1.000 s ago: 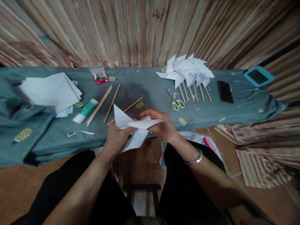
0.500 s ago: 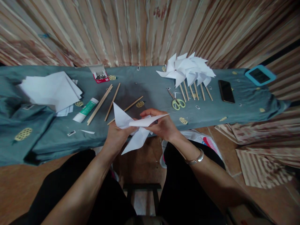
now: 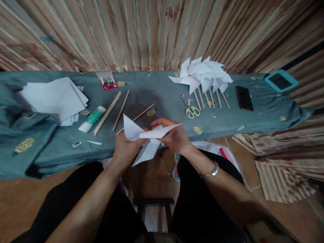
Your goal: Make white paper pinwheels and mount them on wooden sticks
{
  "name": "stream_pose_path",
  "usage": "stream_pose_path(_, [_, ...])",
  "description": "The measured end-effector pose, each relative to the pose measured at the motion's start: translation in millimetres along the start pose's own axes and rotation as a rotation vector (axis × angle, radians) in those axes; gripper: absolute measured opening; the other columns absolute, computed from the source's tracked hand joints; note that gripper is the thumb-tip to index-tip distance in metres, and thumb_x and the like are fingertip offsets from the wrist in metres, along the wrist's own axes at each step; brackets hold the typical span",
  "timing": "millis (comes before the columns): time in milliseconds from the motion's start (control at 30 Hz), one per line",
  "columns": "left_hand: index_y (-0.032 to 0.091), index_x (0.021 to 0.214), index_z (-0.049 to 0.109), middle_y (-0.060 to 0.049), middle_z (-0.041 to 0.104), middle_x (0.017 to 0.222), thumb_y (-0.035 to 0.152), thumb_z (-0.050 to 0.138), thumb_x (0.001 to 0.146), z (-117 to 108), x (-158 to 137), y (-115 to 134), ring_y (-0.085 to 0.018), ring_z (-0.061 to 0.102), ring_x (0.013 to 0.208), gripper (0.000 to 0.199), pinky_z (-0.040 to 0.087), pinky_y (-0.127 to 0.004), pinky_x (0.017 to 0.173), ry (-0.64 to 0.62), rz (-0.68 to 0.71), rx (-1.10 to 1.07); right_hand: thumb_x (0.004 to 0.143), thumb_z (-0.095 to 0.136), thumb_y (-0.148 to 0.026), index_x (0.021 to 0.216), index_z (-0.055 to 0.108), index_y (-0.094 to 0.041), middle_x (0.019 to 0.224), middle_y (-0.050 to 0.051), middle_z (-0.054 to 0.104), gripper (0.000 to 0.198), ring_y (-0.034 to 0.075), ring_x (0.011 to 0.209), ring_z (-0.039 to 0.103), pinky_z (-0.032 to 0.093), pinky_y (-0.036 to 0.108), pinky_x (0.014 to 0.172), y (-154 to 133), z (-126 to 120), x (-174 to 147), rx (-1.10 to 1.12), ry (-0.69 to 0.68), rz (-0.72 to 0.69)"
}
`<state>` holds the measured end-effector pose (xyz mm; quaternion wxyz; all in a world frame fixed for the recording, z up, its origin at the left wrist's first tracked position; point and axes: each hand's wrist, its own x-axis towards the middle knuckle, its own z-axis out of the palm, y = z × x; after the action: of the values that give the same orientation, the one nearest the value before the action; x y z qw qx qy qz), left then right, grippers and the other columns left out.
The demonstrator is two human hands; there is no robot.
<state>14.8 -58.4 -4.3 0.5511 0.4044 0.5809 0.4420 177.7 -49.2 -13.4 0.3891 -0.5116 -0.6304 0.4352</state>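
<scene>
White paper pinwheel (image 3: pixel 152 134) in hands (image 3: pixel 178 139)

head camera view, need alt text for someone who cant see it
A person's left hand and right hand hold folded white paper over the near edge of a cloth-covered table. To the right lie white pinwheels on sticks, scissors and a phone; to the left, paper sheets, a green-and-white tube, loose sticks and an open box.
</scene>
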Motion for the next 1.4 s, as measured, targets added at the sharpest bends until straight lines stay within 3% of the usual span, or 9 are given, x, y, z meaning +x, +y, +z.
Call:
stream_pose_path(167, [0.015, 0.069, 0.072, -0.005, 0.074, 0.073, 0.025, 0.077, 0.05, -1, 0, 2, -0.023, 0.069, 0.069, 0.022, 0.057, -0.03, 0.068, 0.004, 0.023, -0.001, 0.07, 0.071, -0.021, 0.097, 0.066, -0.02, 0.088, 0.001, 0.071, 0.027, 0.014, 0.076, 0.063, 0.046, 0.025, 0.065, 2, 0, 0, 0.01, 0.005, -0.045])
stream_pose_path(500, [0.015, 0.075, 0.073, -0.005, 0.075, 0.074, 0.027, 0.08, 0.05, -8, 1, -2, -0.022, 0.07, 0.07, 0.029, 0.057, -0.031, 0.068, 0.009, -0.028, -0.011, 0.073, 0.069, -0.026, 0.098, 0.069, -0.018, 0.086, 0.002, 0.071, 0.027, 0.015, 0.073, 0.062, 0.046, 0.027, 0.068, -7, -3, 0, -0.116, 0.002, 0.035])
stream_pose_path(767, [0.013, 0.078, 0.073, -0.007, 0.075, 0.076, 0.028, 0.082, 0.051, -9, 2, -3, -0.022, 0.07, 0.068, 0.032, 0.057, -0.032, 0.067, 0.005, -0.033, -0.008, 0.072, 0.068, -0.027, 0.099, 0.069, -0.019, 0.082, 0.001, 0.07, 0.029, 0.014, 0.069, 0.06, 0.044, 0.023, 0.061, -4, -1, 1, -0.045, 0.01, 0.052])
stream_pose_path(1400, [0.014, 0.073, 0.073, -0.007, 0.075, 0.073, 0.027, 0.083, 0.049, -3, 1, -2, -0.023, 0.07, 0.066, 0.029, 0.057, -0.033, 0.066, 0.017, -0.033, -0.035, 0.071, 0.068, -0.025, 0.094, 0.07, -0.02, 0.081, 0.0, 0.071, 0.024, 0.018, 0.073, 0.065, 0.048, 0.029, 0.068, -14, 0, -4, -0.055, 0.061, 0.128])
